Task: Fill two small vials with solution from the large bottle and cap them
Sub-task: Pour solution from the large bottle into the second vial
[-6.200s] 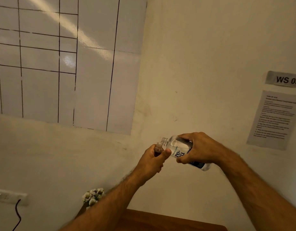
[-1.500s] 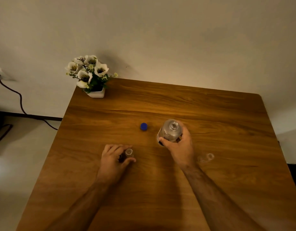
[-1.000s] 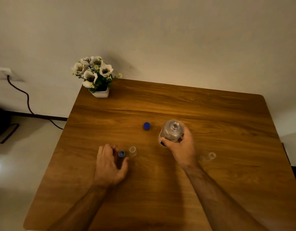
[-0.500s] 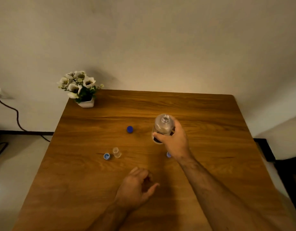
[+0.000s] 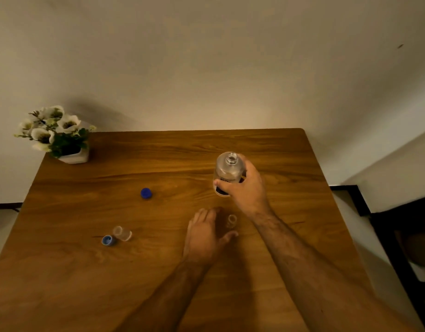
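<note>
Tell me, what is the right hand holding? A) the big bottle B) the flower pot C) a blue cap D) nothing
A: the right hand is wrapped round the big bottle, which stands open on the table, while the blue caps lie apart from it to the left.

wooden table (image 5: 86,271), potted white flowers (image 5: 55,134)

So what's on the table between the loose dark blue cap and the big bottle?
Nothing: in the head view only bare wood of the table lies between the dark blue cap and the large bottle.
</note>
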